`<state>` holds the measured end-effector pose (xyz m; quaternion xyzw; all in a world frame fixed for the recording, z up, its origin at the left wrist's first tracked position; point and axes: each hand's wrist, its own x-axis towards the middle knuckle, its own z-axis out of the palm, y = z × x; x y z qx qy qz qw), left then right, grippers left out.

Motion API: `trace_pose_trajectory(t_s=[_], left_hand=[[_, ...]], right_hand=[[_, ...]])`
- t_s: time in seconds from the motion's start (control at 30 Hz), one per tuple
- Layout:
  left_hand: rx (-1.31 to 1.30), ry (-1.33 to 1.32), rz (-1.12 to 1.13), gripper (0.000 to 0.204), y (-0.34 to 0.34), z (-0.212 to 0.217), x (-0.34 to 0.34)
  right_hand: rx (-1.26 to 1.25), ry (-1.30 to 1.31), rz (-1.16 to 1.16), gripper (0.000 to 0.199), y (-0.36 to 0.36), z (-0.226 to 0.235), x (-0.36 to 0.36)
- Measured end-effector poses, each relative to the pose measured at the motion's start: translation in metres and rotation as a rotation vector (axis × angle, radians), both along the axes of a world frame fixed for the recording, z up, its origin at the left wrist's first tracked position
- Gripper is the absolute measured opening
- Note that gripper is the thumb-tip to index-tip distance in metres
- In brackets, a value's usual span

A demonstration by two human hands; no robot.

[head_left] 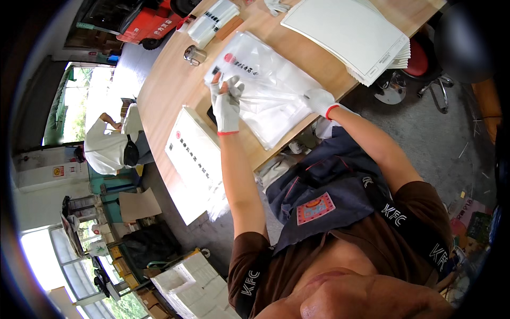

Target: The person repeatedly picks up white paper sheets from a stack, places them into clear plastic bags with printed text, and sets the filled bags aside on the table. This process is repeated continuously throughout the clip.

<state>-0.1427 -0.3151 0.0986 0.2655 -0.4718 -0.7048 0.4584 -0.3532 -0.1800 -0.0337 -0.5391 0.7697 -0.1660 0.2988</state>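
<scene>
A stack of clear plastic bags (276,69) with a red round mark and dark print lies on the wooden table in front of me. My left hand (227,106), in a white glove with bare fingertips and a red cuff, is raised over the stack's left side, its fingers apart. At the stack's right side my right hand (320,102), gloved alike, has its fingers closed on the top plastic bag. Creases in the film run together toward that hand. Its fingertips are partly hidden.
Left of the bags, a white printed stack (194,165) overhangs the table (164,85). White boards (348,37) are piled at the far right. A metal canister (195,55) and folded packs (213,21) stand farther back. Another person (109,146) bends beyond the table's left side.
</scene>
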Motion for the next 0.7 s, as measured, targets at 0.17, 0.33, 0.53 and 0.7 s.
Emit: trace_pose_trajectory(t_s=[0.17,0.33,0.53,0.7], left_hand=[[-0.565,-0.617,-0.080,0.030,0.053,-0.002,-0.044],[-1.112,-0.529,-0.255,0.037,0.172,0.030,-0.084],[-1.079,-0.790,-0.235,0.031,0.178,-0.010,-0.081],[-0.851,-0.853,-0.042,0.019,0.122,-0.056,-0.059]], right_hand=[[-0.120,-0.470,-0.090,0.030,0.023,0.083,0.013],[-0.317,0.180,0.055,0.024,0.014,0.031,0.042],[0.009,0.086,0.324,0.020,0.056,0.094,0.018],[-0.661,0.451,0.182,0.026,0.125,0.066,-0.057]])
